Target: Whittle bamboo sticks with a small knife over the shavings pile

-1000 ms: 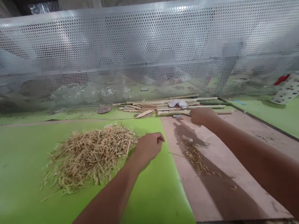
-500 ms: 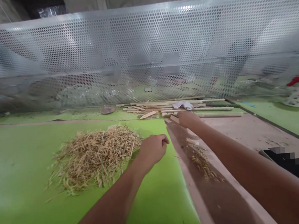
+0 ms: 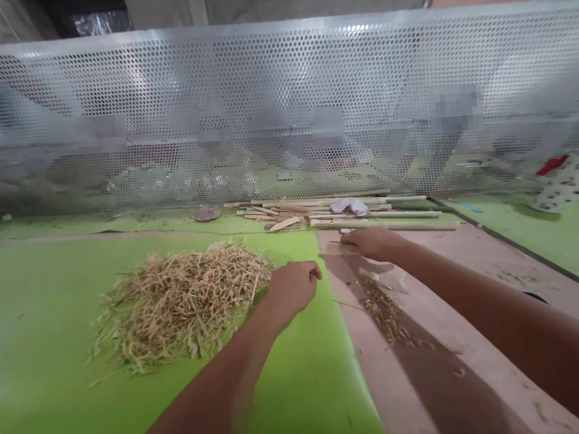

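My left hand (image 3: 294,287) is closed in a loose fist at the right side of a heap of dry, straw-like shavings (image 3: 186,302) on a green sheet. Its fingertips are curled out of sight, so I cannot make out what they hold. Farther forward, my right hand (image 3: 374,244) is closed with its fingers low over the pinkish-brown board (image 3: 462,243). A thin, flat wooden strip (image 3: 339,248) shows at its fingertips, partly hidden. Small curled shavings (image 3: 387,313) lie scattered on the board below that hand.
Long pale sticks and wooden slats (image 3: 285,224) lie at the back, with crumpled white paper (image 3: 351,207) on them. A perforated metal screen (image 3: 258,79) stands behind. At far right is a patterned cup (image 3: 567,182), and a round flat disc (image 3: 206,213) lies near the screen.
My right hand has drawn slightly back from the sticks, with the wooden strip lower over the board. My left hand has hardly moved. The view has shifted slightly.
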The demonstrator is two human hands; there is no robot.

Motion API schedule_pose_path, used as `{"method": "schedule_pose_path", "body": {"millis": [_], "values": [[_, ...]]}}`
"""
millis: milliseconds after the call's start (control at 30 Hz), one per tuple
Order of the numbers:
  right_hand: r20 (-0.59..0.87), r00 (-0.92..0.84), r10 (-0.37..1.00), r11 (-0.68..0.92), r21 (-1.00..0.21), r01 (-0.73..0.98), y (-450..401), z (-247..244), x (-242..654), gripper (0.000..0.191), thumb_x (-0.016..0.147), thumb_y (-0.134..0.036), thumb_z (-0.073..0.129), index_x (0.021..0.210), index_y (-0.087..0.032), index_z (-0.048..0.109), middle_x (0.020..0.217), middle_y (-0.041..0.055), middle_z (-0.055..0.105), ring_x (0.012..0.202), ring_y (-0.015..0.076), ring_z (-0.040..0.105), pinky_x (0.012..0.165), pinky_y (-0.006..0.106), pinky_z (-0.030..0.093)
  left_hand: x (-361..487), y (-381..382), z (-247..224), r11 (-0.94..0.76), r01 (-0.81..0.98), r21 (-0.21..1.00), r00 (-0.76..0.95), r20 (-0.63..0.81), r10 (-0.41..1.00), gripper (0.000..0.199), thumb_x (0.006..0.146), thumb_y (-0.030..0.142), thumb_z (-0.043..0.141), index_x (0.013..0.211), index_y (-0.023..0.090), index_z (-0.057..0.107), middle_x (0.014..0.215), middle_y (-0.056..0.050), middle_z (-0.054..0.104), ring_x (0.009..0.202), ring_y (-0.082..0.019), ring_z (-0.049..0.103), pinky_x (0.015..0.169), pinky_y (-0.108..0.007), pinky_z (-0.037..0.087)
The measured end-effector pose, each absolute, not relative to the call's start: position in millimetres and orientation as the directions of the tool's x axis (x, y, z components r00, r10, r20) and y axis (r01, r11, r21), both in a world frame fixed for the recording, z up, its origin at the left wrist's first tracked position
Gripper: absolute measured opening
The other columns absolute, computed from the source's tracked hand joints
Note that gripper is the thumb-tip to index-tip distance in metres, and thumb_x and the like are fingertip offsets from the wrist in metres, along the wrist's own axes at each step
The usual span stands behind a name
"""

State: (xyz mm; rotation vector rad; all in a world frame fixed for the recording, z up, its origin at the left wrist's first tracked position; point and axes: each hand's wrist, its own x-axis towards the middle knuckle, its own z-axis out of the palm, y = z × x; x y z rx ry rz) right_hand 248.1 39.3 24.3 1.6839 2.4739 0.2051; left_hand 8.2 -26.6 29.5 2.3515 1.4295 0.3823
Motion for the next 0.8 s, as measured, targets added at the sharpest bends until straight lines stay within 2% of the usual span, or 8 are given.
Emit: {"method": "schedule_pose_path", "body": {"millis": [167,267,333,467,600,700,800], "values": [[-0.084,-0.374,0.924,0.382,0.143,0.913,-4.7,24.6,260.4,0.032,0.092,-0.033,0.041,0.111,-0.024,0.064,0.104,0.0090,0.069,0.089,0.0217,0.062,0.068,0.027,0.041,9.2,-28.7,30.2,-0.413,0.776,0.476,0.458,0.026,0.889,0.035,0.086,0.021,0.036,0.095,0.023,0.070,0.094,-0.003,0.073,0.073,-0.016,0.064,0.061,-0.026,0.044],[-0.111,-0.352,0.929,0.363,0.110,0.925,-33.0,32.3,260.5,0.031,0.092,-0.033,0.039,0.109,-0.024,0.064,0.104,0.0082,0.068,0.089,0.0218,0.062,0.065,0.027,0.039,10.6,-28.6,29.1,-0.452,0.777,0.439,0.479,0.054,0.876,0.032,0.084,0.021,0.040,0.095,0.024,0.070,0.095,-0.003,0.073,0.077,-0.018,0.064,0.065,-0.028,0.045],[-0.111,-0.242,0.964,0.253,0.096,0.963,-50.0,38.9,261.1,0.031,0.091,-0.034,0.038,0.108,-0.024,0.063,0.100,0.0084,0.069,0.085,0.0221,0.062,0.061,0.027,0.038,11.6,-28.2,27.8,-0.480,0.778,0.406,0.493,0.079,0.866,0.030,0.083,0.022,0.043,0.096,0.025,0.069,0.097,-0.003,0.073,0.080,-0.019,0.065,0.068,-0.029,0.046],[-0.097,0.094,0.991,-0.087,0.077,0.993,-76.6,48.3,269.9,0.028,0.086,-0.028,0.041,0.104,-0.017,0.061,0.090,0.0122,0.068,0.076,0.0226,0.061,0.054,0.027,0.034,13.5,-28.1,26.2,-0.497,0.768,0.402,0.503,0.101,0.859,0.029,0.082,0.024,0.045,0.100,0.025,0.068,0.103,-0.004,0.072,0.086,-0.020,0.065,0.071,-0.030,0.047],[-0.058,0.232,0.971,-0.227,0.078,0.971,-94.1,51.7,283.0,0.022,0.080,-0.023,0.045,0.094,-0.016,0.061,0.084,0.0128,0.066,0.073,0.0232,0.061,0.052,0.028,0.033,16.6,-29.3,27.2,-0.530,0.718,0.452,0.530,0.139,0.836,0.027,0.081,0.027,0.049,0.100,0.024,0.068,0.102,-0.004,0.071,0.083,-0.018,0.064,0.070,-0.028,0.046],[0.022,0.298,0.954,-0.297,-0.051,0.953,-100.1,56.1,284.6,0.016,0.081,-0.024,0.045,0.086,-0.017,0.058,0.078,0.0104,0.064,0.064,0.0199,0.058,0.049,0.026,0.032,19.1,-31.0,28.1,-0.535,0.686,0.493,0.539,0.149,0.829,0.028,0.083,0.039,0.049,0.091,0.020,0.068,0.087,-0.005,0.070,0.072,-0.016,0.061,0.062,-0.026,0.043],[-0.007,0.312,0.950,-0.300,-0.302,0.905,-101.9,61.2,276.6,0.007,0.080,-0.023,0.049,0.078,-0.018,0.053,0.063,0.0049,0.058,0.051,0.0145,0.053,0.046,0.024,0.032,19.4,-33.2,27.6,-0.540,0.634,0.554,0.552,0.166,0.817,0.044,0.087,0.049,0.038,0.072,0.016,0.062,0.065,-0.005,0.063,0.056,-0.013,0.053,0.055,-0.026,0.039]]}}
